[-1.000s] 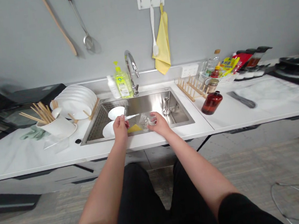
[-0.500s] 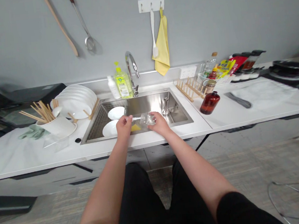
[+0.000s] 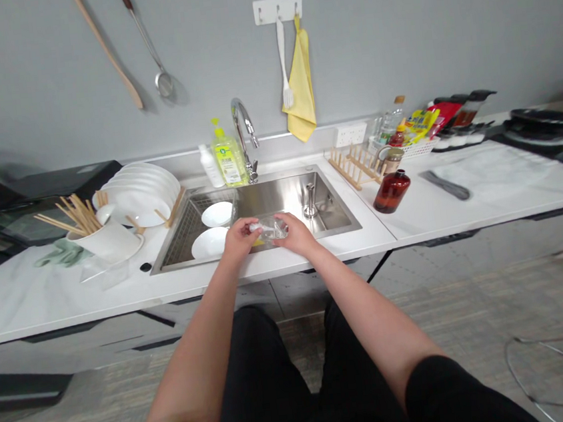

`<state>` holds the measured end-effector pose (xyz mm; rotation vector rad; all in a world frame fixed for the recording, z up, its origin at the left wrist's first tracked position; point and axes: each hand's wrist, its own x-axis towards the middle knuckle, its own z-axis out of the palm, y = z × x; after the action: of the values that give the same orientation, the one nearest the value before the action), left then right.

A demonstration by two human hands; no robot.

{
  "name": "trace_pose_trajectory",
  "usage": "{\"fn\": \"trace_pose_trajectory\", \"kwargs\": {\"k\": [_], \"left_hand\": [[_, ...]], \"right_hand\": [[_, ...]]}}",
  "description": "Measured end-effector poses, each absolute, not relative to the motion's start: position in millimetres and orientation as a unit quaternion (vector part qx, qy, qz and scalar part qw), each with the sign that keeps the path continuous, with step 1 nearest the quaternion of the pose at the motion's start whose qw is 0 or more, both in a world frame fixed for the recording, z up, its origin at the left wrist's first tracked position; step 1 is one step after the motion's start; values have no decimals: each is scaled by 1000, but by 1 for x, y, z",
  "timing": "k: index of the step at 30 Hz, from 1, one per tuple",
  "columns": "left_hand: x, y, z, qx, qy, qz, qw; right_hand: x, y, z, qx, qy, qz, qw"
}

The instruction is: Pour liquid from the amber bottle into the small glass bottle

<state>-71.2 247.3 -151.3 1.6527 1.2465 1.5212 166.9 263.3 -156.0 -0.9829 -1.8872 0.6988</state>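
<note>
Over the sink's [image 3: 278, 183] front edge, my right hand [image 3: 298, 235] is closed around a small clear, see-through container [image 3: 274, 229] lying on its side. My left hand [image 3: 240, 238] pinches a thin white stick-like piece [image 3: 259, 226] at the container's left end, its tip seeming to reach inside. The exact kind of either thing cannot be made out. Below my hands in the sink, a bit of something yellow [image 3: 258, 242] shows. White bowls, a near one [image 3: 209, 244] and a far one [image 3: 217, 214], sit to the left of my left hand.
Behind the sink stand a faucet [image 3: 242, 128], a green soap bottle [image 3: 229, 159] and a white bottle [image 3: 210, 167]. An uncapped amber bottle [image 3: 391, 193] and wooden rack [image 3: 355, 168] are at right. Stacked plates [image 3: 147, 198] and a chopstick holder [image 3: 106, 241] stand left.
My left hand has moved right toward the clear container, and less of the white piece shows between my hands. The whole view has shifted slightly.
</note>
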Motion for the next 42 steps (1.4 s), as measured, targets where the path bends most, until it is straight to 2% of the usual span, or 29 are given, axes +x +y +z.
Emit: {"fn": "trace_pose_trajectory", "kwargs": {"k": [6, 13, 23, 30, 36, 42], "left_hand": [[-74, 251, -155, 614, 424, 581, 324], [-71, 253, -155, 617, 428, 599, 277], [-74, 252, -163, 603, 396, 582, 376], [-76, 259, -164, 592, 432, 606, 310], [-79, 255, -161, 616, 380, 596, 348], [-81, 253, -159, 596, 419, 596, 338]], "right_hand": [[165, 264, -159, -389, -754, 284, 447], [164, 268, -165, -387, -747, 280, 462], [164, 267, -164, -383, -749, 273, 466], [164, 266, -163, -392, -745, 281, 461], [165, 265, -162, -385, -747, 278, 464], [165, 266, -163, -396, -744, 278, 462]]}}
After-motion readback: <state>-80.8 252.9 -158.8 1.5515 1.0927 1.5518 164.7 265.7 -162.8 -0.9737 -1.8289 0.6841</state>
